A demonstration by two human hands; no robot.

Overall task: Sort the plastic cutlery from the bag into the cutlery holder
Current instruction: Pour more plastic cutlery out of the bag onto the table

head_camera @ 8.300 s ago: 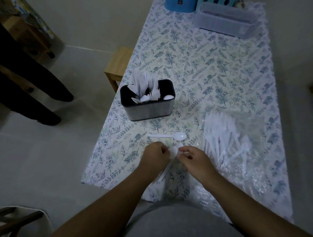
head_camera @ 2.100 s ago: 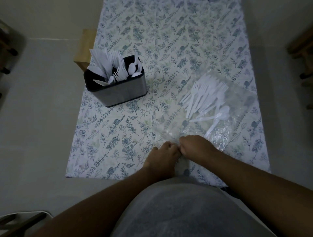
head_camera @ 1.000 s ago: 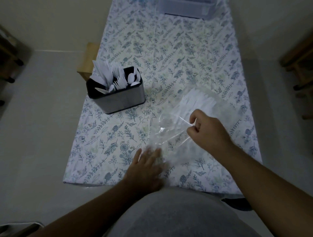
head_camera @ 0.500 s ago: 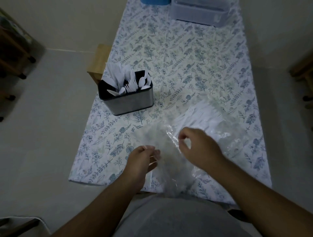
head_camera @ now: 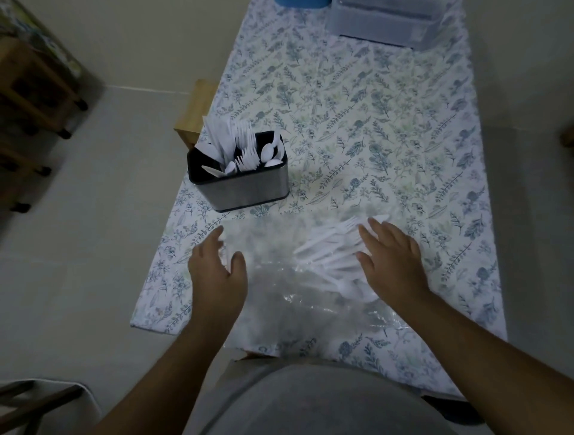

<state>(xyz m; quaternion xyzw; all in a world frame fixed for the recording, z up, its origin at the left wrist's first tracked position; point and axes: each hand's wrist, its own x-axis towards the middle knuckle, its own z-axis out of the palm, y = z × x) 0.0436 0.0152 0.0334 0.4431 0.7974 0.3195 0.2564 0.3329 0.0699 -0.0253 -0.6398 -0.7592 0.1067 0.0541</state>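
Note:
A clear plastic bag [head_camera: 289, 298] lies flat on the floral tablecloth near the front edge, with white plastic cutlery [head_camera: 329, 251] bunched inside it, forks and spoons among them. My left hand [head_camera: 217, 273] hovers over the bag's left end, fingers spread, holding nothing. My right hand [head_camera: 391, 257] is spread over the bag's right side, beside the cutlery. The black-and-steel cutlery holder [head_camera: 245, 189] stands behind my left hand, with white knives, forks and spoons standing in its compartments.
The table [head_camera: 388, 124] runs away from me. A clear lidded plastic box [head_camera: 394, 21] and a blue container [head_camera: 302, 3] stand at its far end. A wooden stool [head_camera: 194, 108] sits by the table's left side, dark wooden furniture [head_camera: 34, 87] further left.
Both hands let go of the bag and opened, moving apart; the bag now lies flatter and closer to the holder than a second ago.

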